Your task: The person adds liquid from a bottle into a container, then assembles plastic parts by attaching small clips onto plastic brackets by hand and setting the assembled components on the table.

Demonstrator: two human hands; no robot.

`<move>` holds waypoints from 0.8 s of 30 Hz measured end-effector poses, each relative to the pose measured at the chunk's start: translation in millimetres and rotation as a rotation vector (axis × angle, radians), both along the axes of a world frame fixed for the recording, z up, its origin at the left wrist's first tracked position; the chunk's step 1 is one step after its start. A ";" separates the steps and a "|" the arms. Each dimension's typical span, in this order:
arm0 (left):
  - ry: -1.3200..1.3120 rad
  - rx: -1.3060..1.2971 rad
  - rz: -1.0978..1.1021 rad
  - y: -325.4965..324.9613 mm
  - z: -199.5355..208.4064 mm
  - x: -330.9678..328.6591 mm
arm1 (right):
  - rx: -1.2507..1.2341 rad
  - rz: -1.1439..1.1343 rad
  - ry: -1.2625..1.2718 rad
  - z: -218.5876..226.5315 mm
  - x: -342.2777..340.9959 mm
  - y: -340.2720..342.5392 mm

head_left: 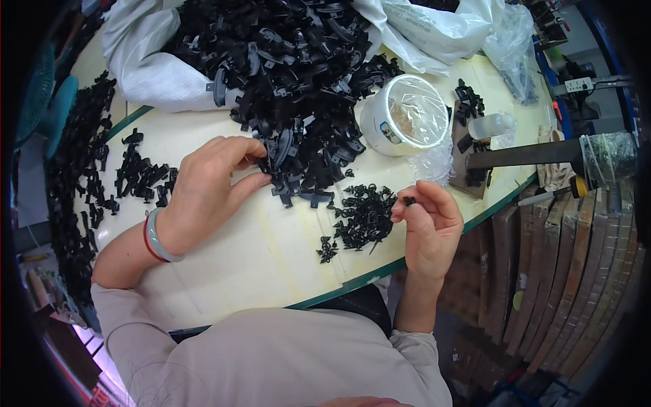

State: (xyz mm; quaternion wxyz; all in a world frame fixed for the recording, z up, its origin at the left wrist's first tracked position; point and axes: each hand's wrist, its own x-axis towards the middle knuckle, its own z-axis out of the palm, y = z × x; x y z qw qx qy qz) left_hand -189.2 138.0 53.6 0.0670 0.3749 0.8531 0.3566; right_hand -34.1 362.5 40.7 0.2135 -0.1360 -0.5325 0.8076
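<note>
My left hand [210, 180] reaches to the lower left edge of a large heap of black plastic parts [291, 74]. Its thumb and fingers are closed around one of the curved black parts there, mostly hidden by the fingertips. On the right, my right hand [434, 227] is raised with a small black plastic clip [409, 201] pinched between thumb and fingers. Just left of that hand lies a pile of small black clips [363, 217], with a few loose clips [327, 249] apart from it toward me.
A white tub [405, 115] with clear film inside stands right of the heap. Beyond it are a translucent bottle [489, 127] and a dark metal bar [525, 156]. White sacks [146, 61] surround the heap. More black parts [142, 173] lie at left, near a teal fan [57, 112].
</note>
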 end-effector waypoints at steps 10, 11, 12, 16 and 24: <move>-0.129 0.273 -0.106 1.7 -7.3 -2.4 | 0.378 -0.085 0.041 7.3 -7.1 6.5; -0.126 0.279 -0.105 1.9 -6.6 -2.8 | 0.518 -0.145 0.005 13.2 -10.5 10.1; -0.219 0.317 -0.127 3.2 -5.4 -3.3 | 0.660 -0.212 -0.036 18.4 -14.1 15.7; -0.618 0.402 -0.161 -1.5 -4.8 3.0 | 1.239 -0.239 0.019 40.4 -48.5 42.2; -1.155 0.522 -0.246 1.5 -5.4 8.8 | 1.703 -0.074 0.037 47.1 -79.0 56.4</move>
